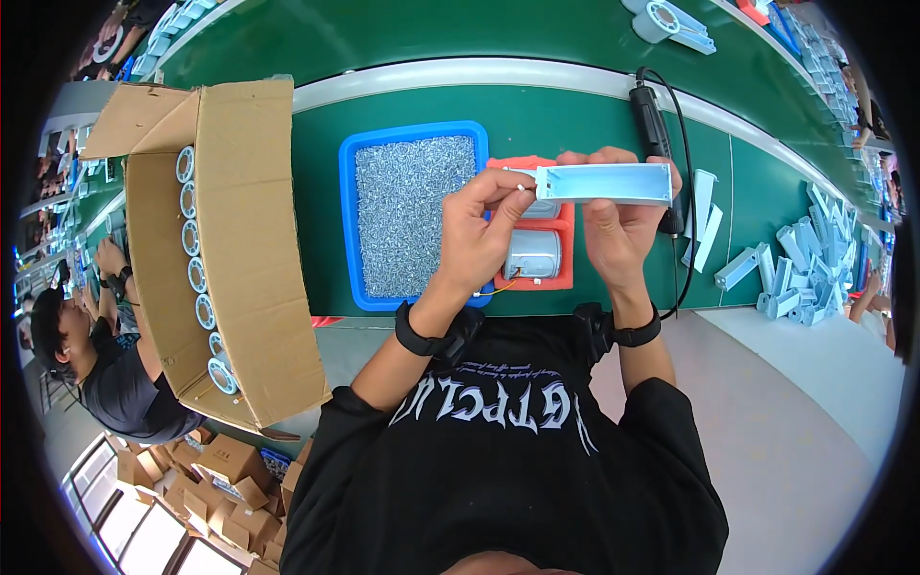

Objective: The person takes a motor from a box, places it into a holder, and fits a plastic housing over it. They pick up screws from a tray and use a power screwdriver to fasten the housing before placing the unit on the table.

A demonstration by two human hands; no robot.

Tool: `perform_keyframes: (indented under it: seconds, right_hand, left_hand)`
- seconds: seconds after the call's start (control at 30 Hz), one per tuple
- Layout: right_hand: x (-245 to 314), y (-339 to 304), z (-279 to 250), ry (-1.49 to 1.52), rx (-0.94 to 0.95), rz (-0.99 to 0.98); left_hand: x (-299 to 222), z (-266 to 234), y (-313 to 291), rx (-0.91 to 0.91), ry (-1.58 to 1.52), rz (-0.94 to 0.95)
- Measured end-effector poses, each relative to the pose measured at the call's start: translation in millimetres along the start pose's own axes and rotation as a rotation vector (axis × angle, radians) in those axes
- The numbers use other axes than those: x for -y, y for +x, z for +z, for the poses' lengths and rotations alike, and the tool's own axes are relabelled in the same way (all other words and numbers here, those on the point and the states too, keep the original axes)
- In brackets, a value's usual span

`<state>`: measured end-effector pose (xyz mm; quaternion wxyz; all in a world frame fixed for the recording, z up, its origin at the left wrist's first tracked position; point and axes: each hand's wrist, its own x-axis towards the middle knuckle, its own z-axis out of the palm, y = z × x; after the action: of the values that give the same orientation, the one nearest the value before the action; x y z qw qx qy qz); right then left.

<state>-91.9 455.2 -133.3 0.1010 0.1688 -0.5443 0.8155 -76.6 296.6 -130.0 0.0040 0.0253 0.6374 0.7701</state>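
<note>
Within the curled right hand (618, 235) a pale-blue housing (609, 182) is held, a white piece (520, 188) is pinched by the left hand (476, 228), and a red foam tray (567, 259) between blue bin (350, 220) and black screwdriver (653, 129) is partly hidden.

From my remote seat I watch my left forearm (383, 372) slant forward and inward, the left hand (474, 230) pinching with thumb (514, 205) and index finger (501, 180). My right forearm (649, 366) rises more steeply; the right hand (618, 240) grips, thumb nearest me, other fingers partly hidden beyond.
</note>
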Motion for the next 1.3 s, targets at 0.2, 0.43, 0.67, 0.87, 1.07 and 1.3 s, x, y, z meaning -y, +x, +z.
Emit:
perform_keyframes:
  seconds: [0.2, 0.43, 0.67, 0.87, 1.07, 1.3]
  right_hand:
    - [1.8, 3.2, -0.7, 0.035, 0.037, 0.023]
    - [10.5, 8.2, 1.1, -0.011, 0.066, 0.025]
    - [14.8, 4.1, 3.1, -0.08, 0.085, 0.027]
    - [12.9, 7.2, 4.2, -0.154, 0.125, -0.054]
    - [17.6, 8.8, -1.0, -0.183, 0.175, -0.029]
    - [9.8, 5.9, -7.0, -0.288, 0.319, -0.085]
  left_hand:
    - [2.4, 1.6, -0.6, -0.027, 0.014, 0.049]
    - [1.1, -2.4, 2.6, -0.016, 0.231, 0.1]
    - [-2.6, 2.2, 4.0, -0.041, 0.206, 0.152]
    - [-1.7, 1.1, 5.2, 0.023, 0.515, 0.279]
    - [2.0, 1.3, 2.3, 0.115, 0.644, 0.419]
    - [7.6, -6.8, 2.3, 0.142, 0.746, 0.382]
